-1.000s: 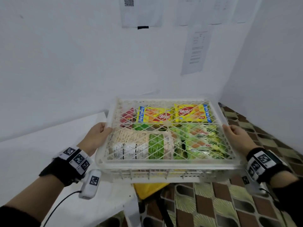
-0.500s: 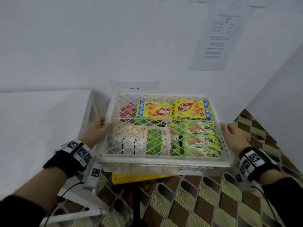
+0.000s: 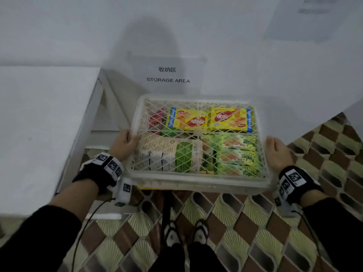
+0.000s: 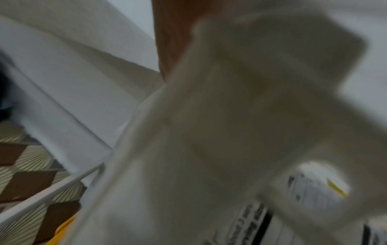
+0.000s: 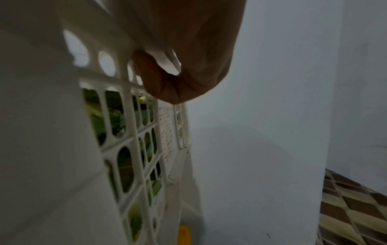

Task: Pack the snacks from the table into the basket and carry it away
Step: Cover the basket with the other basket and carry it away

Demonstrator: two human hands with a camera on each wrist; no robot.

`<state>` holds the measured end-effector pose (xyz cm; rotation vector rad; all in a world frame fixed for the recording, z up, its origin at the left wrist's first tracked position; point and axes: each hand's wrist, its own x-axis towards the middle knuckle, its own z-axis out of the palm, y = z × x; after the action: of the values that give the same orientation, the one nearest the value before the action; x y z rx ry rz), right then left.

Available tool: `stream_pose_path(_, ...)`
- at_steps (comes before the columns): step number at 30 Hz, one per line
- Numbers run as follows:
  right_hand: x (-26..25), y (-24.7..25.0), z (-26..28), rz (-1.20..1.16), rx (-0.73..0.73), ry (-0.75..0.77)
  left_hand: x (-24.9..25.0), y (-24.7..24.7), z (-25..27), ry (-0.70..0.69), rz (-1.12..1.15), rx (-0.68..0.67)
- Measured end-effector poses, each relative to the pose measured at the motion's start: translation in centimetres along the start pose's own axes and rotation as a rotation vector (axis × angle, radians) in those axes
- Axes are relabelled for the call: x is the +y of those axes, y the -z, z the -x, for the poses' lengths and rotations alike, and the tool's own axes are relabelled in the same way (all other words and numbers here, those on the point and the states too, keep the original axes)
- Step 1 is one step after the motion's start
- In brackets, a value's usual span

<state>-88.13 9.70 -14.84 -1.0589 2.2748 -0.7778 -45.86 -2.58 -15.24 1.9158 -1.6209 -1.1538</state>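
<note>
gripping from both short ends: left hand [image 3: 123, 143] fingers curl over the rim of the white lattice plastic basket [image 3: 198, 180], right hand [image 3: 276, 152] hooks its wall likewise, likely to keep the load level. basket hangs in the air above the patterned brown-and-green floor [image 3: 245, 222], beside the white table [image 3: 39, 124]. packed yellow, green and red snack packets [image 3: 186, 120] lie flat inside. white paper storage-area sign [image 3: 168, 75] just ahead; set-down looks near.

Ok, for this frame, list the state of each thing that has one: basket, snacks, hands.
basket: held in the air above the patterned floor, roughly level, in front of the storage area sign.
snacks: all lying inside the basket.
left hand: grips the basket's left rim.
right hand: grips the basket's right rim.
table: to the left, white top.
</note>
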Motion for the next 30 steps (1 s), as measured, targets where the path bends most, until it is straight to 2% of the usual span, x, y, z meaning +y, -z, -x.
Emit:
stream_pose_path(5,2.9,-5.4,-4.9,0.019,-0.041,0.003,-3.5,-3.3,-4.3,0.027,-0.046,-0.003)
stream_pose_path(9,5.4,-10.7,-8.5,0.015,-0.076,0.019,-7.7,-6.5,-8.4,0.062,0.002,0.054)
stream_pose_path(15,11.1,-20.1,-14.0,0.009,-0.079,0.050,-18.1,-11.2,-15.7,0.121,-0.042,0.083)
stream_pose_path(20,15.8,-27.0,-17.0,0.019,-0.065,0.076,-21.3,-16.1,-18.7,0.104,0.055,0.119)
stream_pose_path(24,18.1,-30.4,-18.4,0.011,-0.094,0.059,-24.2,-18.5,-20.7,0.101,0.034,0.144)
stream_pose_path(30,19.4,-33.2,-19.2,-0.012,-0.098,0.043,-27.1,-19.7,-22.3,0.097,0.111,0.100)
